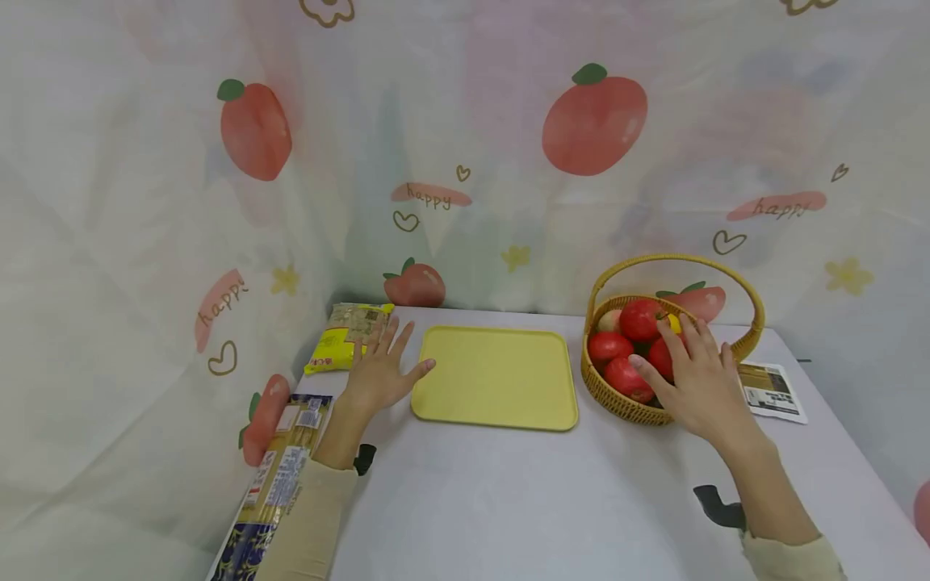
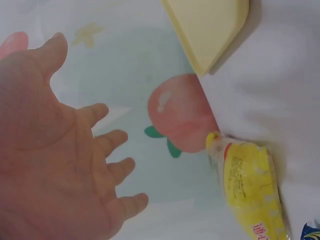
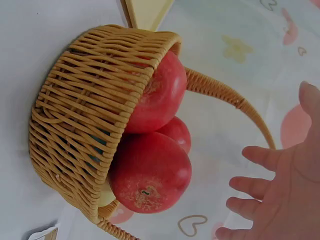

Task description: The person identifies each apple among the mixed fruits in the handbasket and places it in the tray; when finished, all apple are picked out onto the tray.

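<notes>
Pale sleeves (image 1: pixel 308 524) enter from the bottom corners, and from them two bare forearms stretch forward over a white table (image 1: pixel 508 500), a dark band beside each wrist. Both hands are raised, backs toward the head camera and fingers pointing away: the left hand (image 1: pixel 379 378) between a yellow packet (image 1: pixel 337 343) and a tray (image 1: pixel 497 378), the right hand (image 1: pixel 701 387) in front of a wicker basket (image 1: pixel 603 397). That basket stands on the right side of the table, its tall handle (image 1: pixel 676 258) arching over a heap of round red fruits (image 1: pixel 612 347), with one paler piece (image 1: pixel 609 321) at the back. Seen from the head, the right fingers hide part of the heap, including some of a small yellow item (image 1: pixel 674 323). Just right of the basket lies a flat packet with a white border (image 1: pixel 773 395); on the far left, long packages (image 1: pixel 286 452) run along the table edge, partly covered by the left forearm. Behind everything hangs a pale cloth (image 1: pixel 494 145) printed with fruit and hearts. Both hands are released — fingers spread, thumbs held out — and the wrist views show the left one apart from the yellow packet, the right one apart from the red fruits.
</notes>
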A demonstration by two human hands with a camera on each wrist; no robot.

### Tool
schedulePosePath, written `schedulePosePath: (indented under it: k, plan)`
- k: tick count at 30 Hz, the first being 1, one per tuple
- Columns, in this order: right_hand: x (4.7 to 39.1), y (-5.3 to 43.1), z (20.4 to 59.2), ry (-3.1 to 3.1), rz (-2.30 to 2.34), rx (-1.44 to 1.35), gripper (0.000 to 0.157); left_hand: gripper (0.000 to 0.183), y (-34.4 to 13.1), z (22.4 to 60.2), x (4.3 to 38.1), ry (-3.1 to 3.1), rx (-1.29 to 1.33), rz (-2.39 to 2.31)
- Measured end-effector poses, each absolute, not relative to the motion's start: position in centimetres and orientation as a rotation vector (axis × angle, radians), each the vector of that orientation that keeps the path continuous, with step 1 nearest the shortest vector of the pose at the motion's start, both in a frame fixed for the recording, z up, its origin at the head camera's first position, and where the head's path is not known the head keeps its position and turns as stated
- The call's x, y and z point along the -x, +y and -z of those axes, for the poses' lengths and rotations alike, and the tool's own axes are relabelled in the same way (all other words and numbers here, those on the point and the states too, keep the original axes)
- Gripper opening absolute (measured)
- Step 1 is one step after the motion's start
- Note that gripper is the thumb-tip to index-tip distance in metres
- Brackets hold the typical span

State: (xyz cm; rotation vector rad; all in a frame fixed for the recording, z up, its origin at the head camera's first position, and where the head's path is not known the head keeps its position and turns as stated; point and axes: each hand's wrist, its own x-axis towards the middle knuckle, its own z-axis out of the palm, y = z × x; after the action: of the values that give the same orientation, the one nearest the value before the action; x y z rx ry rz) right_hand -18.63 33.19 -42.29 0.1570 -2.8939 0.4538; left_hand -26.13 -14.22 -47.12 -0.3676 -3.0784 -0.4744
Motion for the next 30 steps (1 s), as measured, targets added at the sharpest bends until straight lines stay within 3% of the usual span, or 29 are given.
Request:
schedulePosePath:
  k: [14,24,30]
  plan:
    - [20.0,36.1,39.6,-2.837,-0.809,0.057,0.073,0.080,-14.8,47.9,27.4,-2.928,0.358,1.083]
    - [21.7,37.6,39.5,-2.877,-0.916,0.259,0.087,0.078,-15.4,48.7,27.8,-2.781,0.231,1.636]
    - [22.4,39.0,40.2,-2.904,-0.973,0.265,0.090,0.068,-15.2,49.2,27.9,-2.670,0.235,1.876]
